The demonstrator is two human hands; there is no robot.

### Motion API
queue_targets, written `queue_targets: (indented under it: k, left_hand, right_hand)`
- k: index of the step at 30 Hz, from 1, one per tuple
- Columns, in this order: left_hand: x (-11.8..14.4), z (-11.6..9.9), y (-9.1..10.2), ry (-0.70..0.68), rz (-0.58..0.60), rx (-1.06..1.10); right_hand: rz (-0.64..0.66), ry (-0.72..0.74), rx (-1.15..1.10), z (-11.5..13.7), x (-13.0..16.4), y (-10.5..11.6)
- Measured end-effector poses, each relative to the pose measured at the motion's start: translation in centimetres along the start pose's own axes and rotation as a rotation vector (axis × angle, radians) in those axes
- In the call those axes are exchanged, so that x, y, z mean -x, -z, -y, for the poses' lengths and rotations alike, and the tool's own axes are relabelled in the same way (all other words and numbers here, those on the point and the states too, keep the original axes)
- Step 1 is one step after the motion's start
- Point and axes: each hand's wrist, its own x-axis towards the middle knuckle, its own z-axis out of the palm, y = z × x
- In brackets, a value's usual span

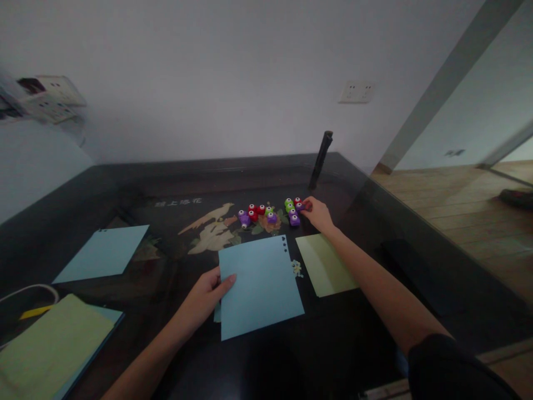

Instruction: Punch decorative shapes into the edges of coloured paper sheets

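Left hand: your left hand [205,299], lower centre of the frame, pinches the left edge of the blue sheet [260,286], thumb on top.
Right hand: your right hand [318,214], centre right, has its fingertips closed on a purple punch [300,206].
Punches: the cluster of small punches [270,213] sits mid-frame on the dark counter [353,344].
Green sheet: the green sheet [327,265] lies just right of the blue one.

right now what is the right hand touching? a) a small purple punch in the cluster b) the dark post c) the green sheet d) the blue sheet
a: the right hand has its fingertips on a small purple punch at the edge of the cluster, while the left hand holds the blue sheet.
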Motion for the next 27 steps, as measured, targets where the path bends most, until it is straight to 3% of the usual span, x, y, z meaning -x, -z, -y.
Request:
queue_targets:
  k: [4,8,12,13,15,20,27]
  left_hand:
    - [-0.1,0.1,0.0,-0.014,-0.002,0.010]
    - [0.1,-0.1,-0.2,-0.022,-0.038,0.027]
    - [0.2,-0.2,-0.5,-0.021,-0.077,0.039]
    - [0.2,-0.2,-0.6,-0.023,-0.081,0.035]
    - [0.2,-0.1,-0.8,-0.025,-0.077,0.020]
    - [0.1,-0.2,-0.8,-0.049,-0.038,-0.098]
    - [-0.2,-0.6,-0.1,-0.162,-0.109,-0.143]
  right_hand:
    - [-0.002,0.002,-0.058,1.1,0.7,1.3]
    - [0.076,0.043,-0.179,3.7,4.3,3.1]
    - [0.413,0.086,-0.361,6.9,10.0,4.4]
    - [0.573,0.035,-0.492,7.6,11.2,4.6]
    - [0.692,-0.083,-0.633,8.5,13.0,4.7]
    - [0.644,-0.265,-0.771,8.8,13.9,4.2]
    - [0.617,-0.305,-0.802,8.3,13.8,4.4]
